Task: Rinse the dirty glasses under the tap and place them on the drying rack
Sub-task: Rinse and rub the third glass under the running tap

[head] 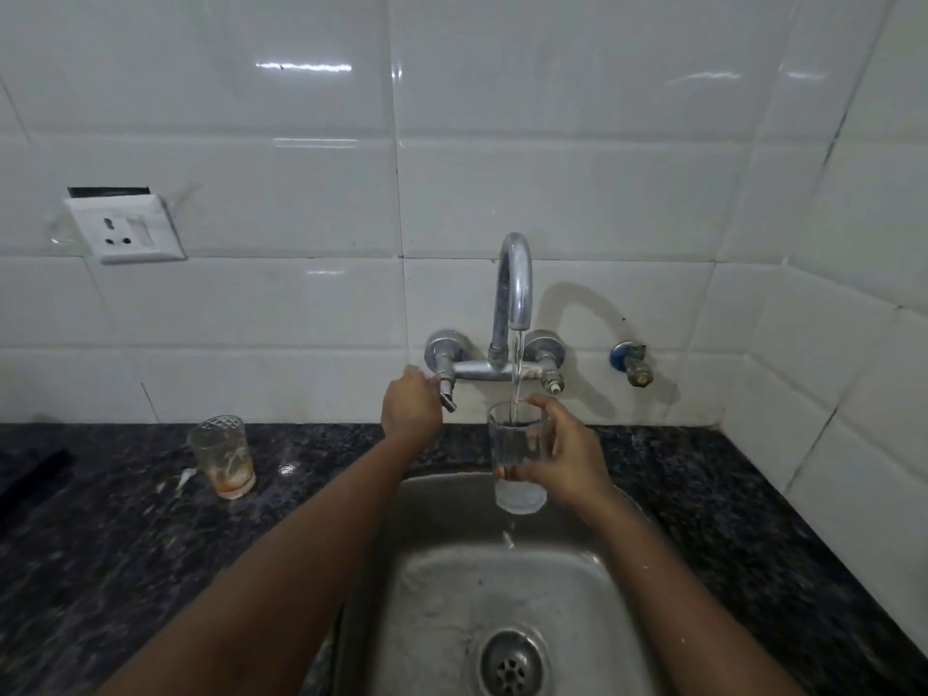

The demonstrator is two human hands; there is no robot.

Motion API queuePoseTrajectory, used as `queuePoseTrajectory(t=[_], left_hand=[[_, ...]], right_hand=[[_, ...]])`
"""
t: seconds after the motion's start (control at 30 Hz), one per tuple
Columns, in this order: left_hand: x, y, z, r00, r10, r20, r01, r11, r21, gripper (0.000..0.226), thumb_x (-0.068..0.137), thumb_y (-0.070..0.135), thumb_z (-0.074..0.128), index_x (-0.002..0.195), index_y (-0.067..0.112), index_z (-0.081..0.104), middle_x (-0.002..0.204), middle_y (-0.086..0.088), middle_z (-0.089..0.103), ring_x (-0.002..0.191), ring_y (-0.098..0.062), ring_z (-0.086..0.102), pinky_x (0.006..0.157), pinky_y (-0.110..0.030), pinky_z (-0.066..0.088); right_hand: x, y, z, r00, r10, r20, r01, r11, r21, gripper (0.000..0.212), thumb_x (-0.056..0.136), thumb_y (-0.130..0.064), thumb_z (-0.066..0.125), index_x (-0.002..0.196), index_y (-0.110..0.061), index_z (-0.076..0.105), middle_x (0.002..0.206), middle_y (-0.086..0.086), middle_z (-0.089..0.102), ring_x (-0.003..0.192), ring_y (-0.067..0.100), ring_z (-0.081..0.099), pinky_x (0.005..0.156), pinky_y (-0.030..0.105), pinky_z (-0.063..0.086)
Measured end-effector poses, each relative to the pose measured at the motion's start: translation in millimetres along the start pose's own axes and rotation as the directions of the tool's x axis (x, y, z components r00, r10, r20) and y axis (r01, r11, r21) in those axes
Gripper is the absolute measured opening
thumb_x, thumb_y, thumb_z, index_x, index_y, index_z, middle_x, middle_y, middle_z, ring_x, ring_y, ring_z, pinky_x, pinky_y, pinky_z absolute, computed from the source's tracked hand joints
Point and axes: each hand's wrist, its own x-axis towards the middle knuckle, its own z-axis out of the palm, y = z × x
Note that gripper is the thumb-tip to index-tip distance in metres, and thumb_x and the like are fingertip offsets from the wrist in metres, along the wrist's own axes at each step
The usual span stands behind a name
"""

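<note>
Head view. Right hand (562, 454) grips a clear glass (518, 459) at frame centre, fingers wrapped round its right side, thumb across the front. Glass upright, held above the sink (452, 595), directly under the tap (513, 288) spout. Water stream enters the glass mouth; drops fall from its base. Left hand (409, 406), left of the glass, closed on the tap's left handle (446, 389). Second glass (223, 455) with orange residue stands on the dark counter (100, 545), centre left, well apart from both hands. Wall socket (124, 231) at upper left.
</note>
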Motion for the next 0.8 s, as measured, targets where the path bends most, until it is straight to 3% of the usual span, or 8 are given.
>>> queuePoseTrajectory(t=[0.17,0.3,0.4,0.47,0.53,0.6,0.7,0.8], left_hand=[[-2.3,6.9,4.8,0.962,0.273,0.014,-0.267,0.931,0.248,0.024,0.097,0.015,0.042,0.118,0.004,0.048,0.096,-0.015,0.068,0.083,-0.03,0.064,0.069,-0.037,0.051],[-25.6,-0.7,-5.9,0.964,0.258,0.066,-0.252,0.964,-0.08,0.048,0.099,0.03,0.038,0.141,0.008,0.03,0.13,-0.018,0.055,0.108,-0.034,0.058,0.091,-0.042,0.047],[-74.4,-12.6,-13.4,0.936,0.198,0.291,-0.033,0.873,-0.487,0.053,0.095,0.045,0.036,0.139,0.016,0.033,0.136,-0.017,0.052,0.115,-0.032,0.057,0.096,-0.04,0.045],[-104.8,-19.6,-17.2,0.77,0.215,0.601,0.376,0.608,-0.699,0.053,0.095,0.05,0.033,0.125,0.011,0.053,0.125,-0.02,0.06,0.111,-0.034,0.059,0.094,-0.04,0.049],[-123.4,-25.8,-21.5,0.637,0.201,0.744,0.67,0.333,-0.664,0.055,0.092,0.052,0.038,0.118,0.009,0.06,0.117,-0.019,0.064,0.105,-0.032,0.06,0.087,-0.04,0.053],[-135.7,-30.8,-23.5,0.641,0.209,0.739,0.704,0.222,-0.674,0.048,0.09,0.047,0.045,0.114,0.009,0.062,0.112,-0.014,0.064,0.091,-0.024,0.058,0.074,-0.032,0.056],[-149.7,-37.6,-30.0,0.719,0.161,0.676,0.59,0.372,-0.717,0.032,0.088,0.039,0.05,0.105,0.015,0.062,0.104,-0.007,0.066,0.086,-0.014,0.061,0.066,-0.027,0.056],[-158.0,-48.0,-35.8,0.82,0.045,0.571,0.401,0.666,-0.629,0.044,0.083,0.035,0.063,0.117,0.015,0.044,0.122,-0.006,0.052,0.103,-0.017,0.059,0.066,-0.026,0.058]], right_hand=[[3.1,-0.6,5.2,0.998,0.06,-0.026,-0.057,0.995,0.084,0.092,0.055,-0.011,0.088,0.136,-0.021,0.044,0.118,0.006,0.057,0.109,0.019,0.054,0.093,0.035,0.05],[1.4,-1.8,4.2,0.997,0.047,-0.063,-0.034,0.981,0.191,0.092,0.053,-0.012,0.089,0.133,-0.024,0.045,0.118,0.008,0.061,0.109,0.025,0.059,0.091,0.041,0.053],[-4.9,-0.9,4.8,0.997,0.07,-0.037,-0.052,0.932,0.36,0.092,0.05,-0.009,0.09,0.129,-0.028,0.048,0.116,0.005,0.062,0.103,0.022,0.062,0.084,0.041,0.057],[-14.6,0.4,9.9,0.997,0.07,-0.028,-0.05,0.887,0.459,0.085,0.053,-0.008,0.089,0.126,-0.027,0.051,0.114,0.004,0.063,0.103,0.021,0.063,0.083,0.039,0.057],[-27.2,4.3,16.8,0.997,0.074,0.007,-0.065,0.819,0.57,0.065,0.065,-0.016,0.083,0.123,-0.023,0.055,0.112,0.002,0.065,0.101,0.016,0.063,0.08,0.032,0.054],[-36.6,15.9,23.3,0.984,0.126,0.128,-0.178,0.605,0.776,0.05,0.077,-0.04,0.067,0.121,-0.017,0.058,0.106,0.002,0.067,0.096,0.014,0.063,0.083,0.029,0.047],[-44.3,41.0,39.4,0.913,0.252,0.322,-0.353,0.089,0.931,0.036,0.087,-0.038,0.049,0.099,-0.007,0.063,0.083,0.006,0.07,0.076,0.014,0.066,0.079,0.028,0.05],[-51.9,57.5,66.3,0.801,0.437,0.409,-0.441,-0.033,0.897,0.051,0.096,-0.008,0.032,0.052,-0.009,0.058,0.04,0.002,0.051,0.034,0.01,0.05,0.042,0.016,0.045]])
